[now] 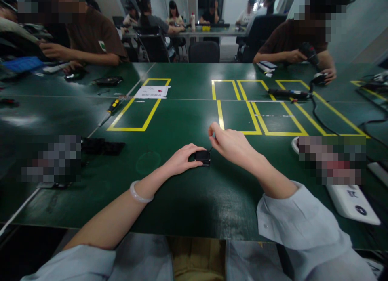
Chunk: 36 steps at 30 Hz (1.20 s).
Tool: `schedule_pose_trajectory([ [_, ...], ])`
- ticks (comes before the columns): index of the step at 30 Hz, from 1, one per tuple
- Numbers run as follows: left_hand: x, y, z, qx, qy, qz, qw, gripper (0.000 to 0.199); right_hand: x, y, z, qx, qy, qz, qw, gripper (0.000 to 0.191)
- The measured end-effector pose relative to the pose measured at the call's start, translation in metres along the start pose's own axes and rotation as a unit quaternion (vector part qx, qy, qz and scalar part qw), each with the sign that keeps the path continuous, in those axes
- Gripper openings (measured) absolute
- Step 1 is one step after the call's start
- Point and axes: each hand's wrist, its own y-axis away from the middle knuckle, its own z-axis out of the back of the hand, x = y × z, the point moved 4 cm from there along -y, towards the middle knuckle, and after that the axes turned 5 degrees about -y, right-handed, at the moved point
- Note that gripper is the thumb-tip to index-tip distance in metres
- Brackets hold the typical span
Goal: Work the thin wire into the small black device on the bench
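A small black square object [202, 156] lies on the dark green table [188, 208], near the middle of the view. My left hand [183, 160] grips it from the left, the thumb along its near side and the fingers at its far side. Just above and right of it, my right hand [227, 143] is closed in a pinch. A thin dark piece [211, 149] runs from the pinching fingers toward the object's upper right corner; most of it is hidden by the fingers.
Yellow tape outlines [145, 129] mark the table beyond my hands. A yellow-black screwdriver [114, 106] and a white paper [152, 92] lie at the left. A white device [353, 204] is at the right. A black cylindrical tool [287, 94] with a cable lies farther back. Several people sit across.
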Motion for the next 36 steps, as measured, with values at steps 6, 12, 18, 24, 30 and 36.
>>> schedule_pose_trajectory([
  [6,0.0001,0.0,-0.0002,0.002,-0.003,0.002,1.0,0.042,0.0003,0.0011,0.0004,-0.008,-0.01,-0.01,1.0,0.029],
  [12,0.0019,0.0001,-0.0016,-0.003,-0.003,-0.001,1.0,0.043,0.0004,-0.0005,-0.0005,-0.015,0.007,-0.017,1.0,0.03],
  [18,-0.0002,0.0004,0.0005,-0.003,0.001,-0.002,1.0,0.042,-0.0018,-0.0011,-0.0026,-0.018,0.02,-0.015,1.0,0.025],
  [24,0.0003,0.0005,-0.0002,0.001,-0.001,0.004,1.0,0.042,-0.0017,0.0002,-0.0014,-0.041,0.001,-0.003,0.999,0.023],
  [30,0.0002,0.0002,-0.0003,0.001,0.002,0.005,1.0,0.043,-0.0004,-0.0008,0.0002,-0.004,0.033,-0.017,0.999,0.03],
  [36,-0.0014,-0.0003,0.0007,0.005,0.004,0.004,1.0,0.042,0.0004,-0.0001,0.0006,-0.002,0.025,-0.009,1.0,0.024],
])
